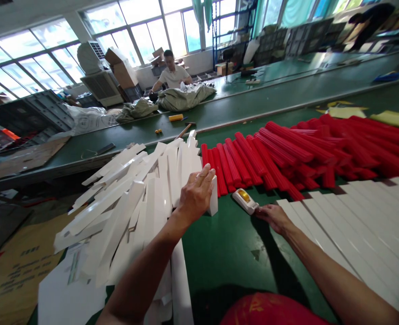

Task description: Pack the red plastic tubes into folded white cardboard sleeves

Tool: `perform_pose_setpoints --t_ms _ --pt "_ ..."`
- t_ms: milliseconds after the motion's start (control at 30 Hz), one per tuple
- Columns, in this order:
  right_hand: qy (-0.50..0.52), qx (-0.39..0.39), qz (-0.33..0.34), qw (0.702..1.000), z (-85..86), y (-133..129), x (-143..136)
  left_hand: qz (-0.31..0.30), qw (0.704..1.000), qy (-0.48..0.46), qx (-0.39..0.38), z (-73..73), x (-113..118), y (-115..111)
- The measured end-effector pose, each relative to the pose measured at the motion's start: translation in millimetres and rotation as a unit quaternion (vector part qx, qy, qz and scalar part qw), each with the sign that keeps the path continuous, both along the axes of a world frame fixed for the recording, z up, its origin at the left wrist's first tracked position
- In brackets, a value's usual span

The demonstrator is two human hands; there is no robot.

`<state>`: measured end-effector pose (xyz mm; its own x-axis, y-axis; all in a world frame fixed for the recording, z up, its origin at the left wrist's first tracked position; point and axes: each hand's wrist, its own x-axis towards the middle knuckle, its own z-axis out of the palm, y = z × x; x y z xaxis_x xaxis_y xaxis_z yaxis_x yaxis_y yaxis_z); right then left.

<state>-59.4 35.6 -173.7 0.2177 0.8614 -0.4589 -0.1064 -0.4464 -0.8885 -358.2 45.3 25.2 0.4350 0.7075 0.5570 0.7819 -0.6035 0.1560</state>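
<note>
My left hand [197, 190] rests with its fingers on the end of a white box [213, 197], beside a loose pile of long white boxes [152, 194]. To the right, my right hand [274, 217] has its fingertips at the near end of a small white tape dispenser [249, 204] with a yellow roll. The dispenser lies on the green table [226, 253]. Behind both hands is a heap of ribbed red rolls [253, 158]. Flat white boxes lie in a row [365, 216] under and beyond my right forearm.
A person [174, 74] sits across the far bench near a grey-green sack [182, 97]. Another person [368, 22] bends over at the far right. A yellow object [175, 117] lies on the far bench; cardboard [26, 266] is at lower left.
</note>
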Motion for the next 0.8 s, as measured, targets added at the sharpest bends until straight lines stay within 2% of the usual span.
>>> perform_pose_setpoints --t_ms 200,333,467,600,667,700,767,800 --pt "0.054 -0.010 0.019 0.998 -16.8 -13.7 -4.1 -0.017 0.998 -0.058 -0.018 -4.1 -4.6 2.2" --pt "0.080 -0.007 0.018 0.997 -19.1 -16.6 -6.5 -0.035 0.990 -0.138 -0.009 -11.2 -10.5 11.2" --pt "0.082 -0.025 -0.007 0.996 -21.5 -18.6 -11.1 -0.054 0.977 -0.203 -0.040 -13.0 -16.4 24.2" --pt "0.059 -0.056 -0.021 0.996 -20.7 -23.1 -22.7 -0.031 0.975 -0.216 -0.041 -12.2 -19.3 30.3" --pt "0.052 -0.062 -0.009 0.997 -7.8 -26.0 -35.5 -0.013 0.981 -0.191 -0.035 -12.7 -18.9 28.5" --pt "0.054 -0.057 0.005 0.997 4.7 -27.2 -44.0 -0.005 0.984 -0.177 -0.031 -13.2 -18.2 26.8" --pt "0.074 -0.016 0.050 0.996 43.5 -27.5 -64.7 0.008 0.987 -0.158 -0.025 -14.2 -16.1 23.3" --pt "0.094 0.035 0.091 0.991 68.6 -25.9 -76.2 0.013 0.988 -0.155 -0.022 -14.6 -14.7 21.8"
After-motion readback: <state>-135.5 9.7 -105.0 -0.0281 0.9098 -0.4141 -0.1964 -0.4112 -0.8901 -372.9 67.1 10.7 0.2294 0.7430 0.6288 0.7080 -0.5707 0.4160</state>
